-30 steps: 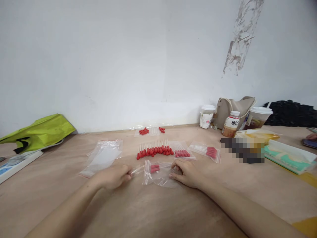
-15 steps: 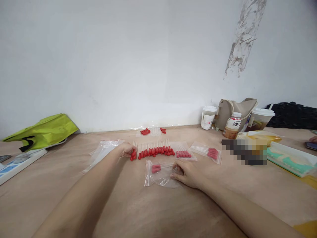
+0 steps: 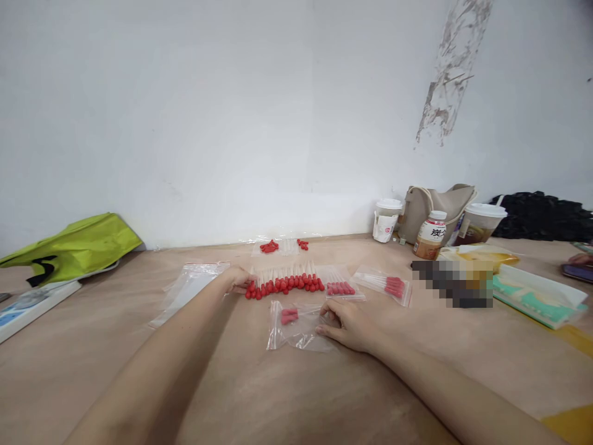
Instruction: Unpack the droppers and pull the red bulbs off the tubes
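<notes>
A row of red-tipped white sticks (image 3: 287,283) lies on the brown table with the red tips towards me. My left hand (image 3: 239,280) is closed at the row's left end, its fingers on the outermost sticks. Nearer to me lies a clear zip bag (image 3: 303,339) with a few red-tipped sticks inside. Curled over the bag's right end, my right hand (image 3: 346,322) grips it, hiding the far ends of those sticks. Two more filled zip bags, a middle one (image 3: 340,284) and a right one (image 3: 389,284), lie right of the row.
Flat clear bags (image 3: 192,290) lie beneath my left forearm. Against the wall are more red pieces (image 3: 269,246) on plastic. A lime-green bag (image 3: 88,247) and a power strip (image 3: 41,309) sit at left; a bottle (image 3: 430,236), cup (image 3: 386,221) and tissue pack (image 3: 540,296) at right.
My left hand has brought its few sticks right against the row's left end, closing the small gap there. My right hand stays on the bag. The whole view has shifted slightly.
</notes>
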`<move>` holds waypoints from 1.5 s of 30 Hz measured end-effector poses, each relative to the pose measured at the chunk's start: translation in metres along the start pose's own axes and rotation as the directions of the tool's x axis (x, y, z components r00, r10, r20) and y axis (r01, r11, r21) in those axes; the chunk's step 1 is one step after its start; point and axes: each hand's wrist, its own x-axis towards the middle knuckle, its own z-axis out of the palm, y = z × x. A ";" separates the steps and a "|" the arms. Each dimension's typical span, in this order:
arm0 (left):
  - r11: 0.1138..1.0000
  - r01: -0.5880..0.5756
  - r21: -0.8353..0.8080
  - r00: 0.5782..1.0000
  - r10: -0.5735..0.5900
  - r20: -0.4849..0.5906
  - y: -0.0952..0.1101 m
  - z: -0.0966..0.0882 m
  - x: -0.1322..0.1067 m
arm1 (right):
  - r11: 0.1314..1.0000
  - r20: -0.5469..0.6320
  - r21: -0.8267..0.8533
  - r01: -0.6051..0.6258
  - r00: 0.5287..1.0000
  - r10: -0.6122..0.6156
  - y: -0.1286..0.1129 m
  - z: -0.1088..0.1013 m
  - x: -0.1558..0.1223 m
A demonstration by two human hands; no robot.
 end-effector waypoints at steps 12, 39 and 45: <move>0.997 -0.065 0.050 0.993 0.069 -0.093 -0.003 -0.003 -0.005 | 1.000 -0.007 0.003 0.006 1.000 -0.006 0.000 0.001 0.000; 0.609 -0.762 0.221 0.622 0.783 -0.015 -0.067 0.062 -0.092 | 0.991 0.110 0.041 0.130 0.985 -0.134 -0.002 -0.008 0.006; 0.563 -0.804 0.193 0.586 0.806 0.088 -0.056 0.071 -0.096 | 0.994 0.154 0.004 0.113 0.982 -0.113 0.000 -0.009 0.007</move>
